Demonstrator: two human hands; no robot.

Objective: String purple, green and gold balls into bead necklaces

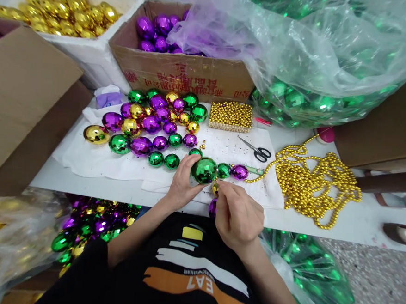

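My left hand [183,184] grips a large shiny green ball [205,170] near the table's front edge. Close beside it, the fingers of my right hand [239,214] are pinched together just below and right of the ball; what they hold is hidden or too small to make out. A smaller green ball [224,170] and a purple ball [239,172] line up to the right of the large one. Under the large ball, a small gold ball [215,188] and a partly hidden purple ball [213,208] hang down toward my right hand.
Purple, green and gold balls [151,124] lie in rows at left. Behind are a tray of gold beads [230,116], scissors [257,149] and a cardboard box [180,74]. A heap of gold bead strings [312,183] lies right, below a bag of green balls [307,94].
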